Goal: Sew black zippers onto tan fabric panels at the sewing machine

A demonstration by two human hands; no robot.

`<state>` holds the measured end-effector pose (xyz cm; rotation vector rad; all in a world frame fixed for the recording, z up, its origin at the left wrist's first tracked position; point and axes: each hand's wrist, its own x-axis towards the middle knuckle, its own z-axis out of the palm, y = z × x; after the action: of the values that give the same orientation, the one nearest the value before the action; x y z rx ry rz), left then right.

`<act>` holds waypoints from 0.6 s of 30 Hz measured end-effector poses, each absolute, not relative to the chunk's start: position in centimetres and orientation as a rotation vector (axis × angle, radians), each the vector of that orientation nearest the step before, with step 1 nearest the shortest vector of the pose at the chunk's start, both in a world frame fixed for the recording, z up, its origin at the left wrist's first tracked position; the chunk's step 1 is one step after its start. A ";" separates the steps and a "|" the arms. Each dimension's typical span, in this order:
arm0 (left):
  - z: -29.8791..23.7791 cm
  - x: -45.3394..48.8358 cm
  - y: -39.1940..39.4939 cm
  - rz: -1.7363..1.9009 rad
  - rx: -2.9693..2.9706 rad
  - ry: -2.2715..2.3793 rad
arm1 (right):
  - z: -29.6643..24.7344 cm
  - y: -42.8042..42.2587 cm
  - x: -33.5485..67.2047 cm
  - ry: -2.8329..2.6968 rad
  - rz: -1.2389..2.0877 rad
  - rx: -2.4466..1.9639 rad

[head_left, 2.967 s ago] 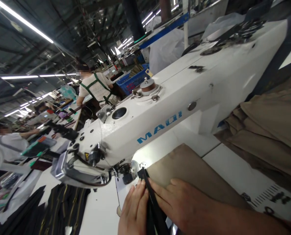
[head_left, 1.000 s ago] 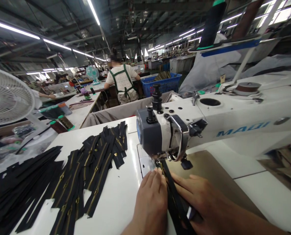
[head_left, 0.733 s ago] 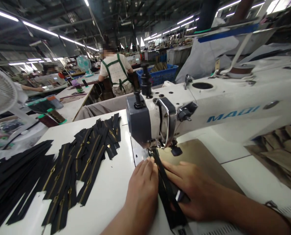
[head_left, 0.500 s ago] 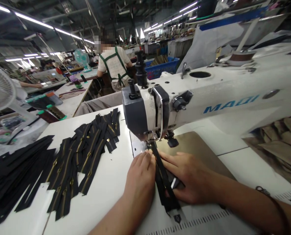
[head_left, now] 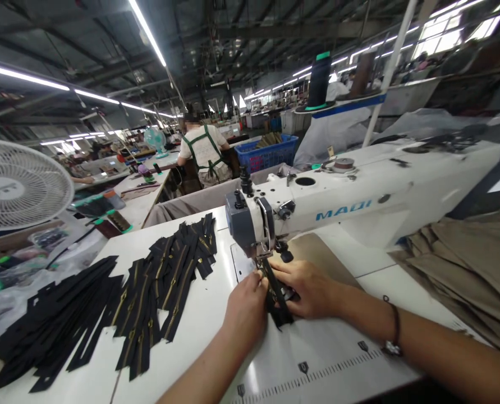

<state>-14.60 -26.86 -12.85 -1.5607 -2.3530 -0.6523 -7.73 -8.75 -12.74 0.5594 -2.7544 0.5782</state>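
A black zipper [head_left: 280, 292] with metal teeth lies lengthwise under the presser foot of the white sewing machine [head_left: 308, 199]. My left hand [head_left: 246, 306] is on its left side, the bunched fingertips pinching its edge close to the foot. From the right, my right hand [head_left: 311, 287] grips the same zipper, with fingers by the foot and the thumb lower down, partly hidden. A flat khaki fabric piece [head_left: 325, 252] is spread right of the needle area, partly under my right hand.
Black zippers with brass teeth [head_left: 165, 280] lie overlapped on the left of the table, beside plain black strips [head_left: 64, 314]. Khaki cloth [head_left: 464, 264] is piled at right. A white fan [head_left: 22, 185] stands at left. Farther off are a co-worker [head_left: 205, 146] and a blue basket [head_left: 270, 154].
The camera view has tilted up and pulled back, so the machine looks smaller. The zipper's free end shows shorter below my hands, closer to the foot. Both hands stay on it.
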 end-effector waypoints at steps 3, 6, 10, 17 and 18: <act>-12.9 -14.3 -27.7 -0.656 -1.586 -2.332 | -13.8 -9.2 -5.5 -2.706 0.577 0.516; -13.2 -14.2 -28.3 -0.700 -1.571 -2.339 | -14.6 -9.9 -2.8 -2.619 0.469 0.464; -13.8 -14.4 -28.3 -0.749 -1.534 -2.347 | -14.6 -11.1 -0.9 -2.540 0.306 0.490; -14.1 -14.3 -28.2 -0.729 -1.521 -2.336 | -15.4 -11.6 -0.9 -2.723 0.342 0.425; -14.1 -14.3 -28.2 -0.717 -1.526 -2.334 | -15.5 -11.6 -0.9 -2.737 0.347 0.407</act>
<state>-14.28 -28.20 -14.11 -1.5261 -2.3335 -0.7168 -0.88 -11.55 -15.54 0.4068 -2.7374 0.3467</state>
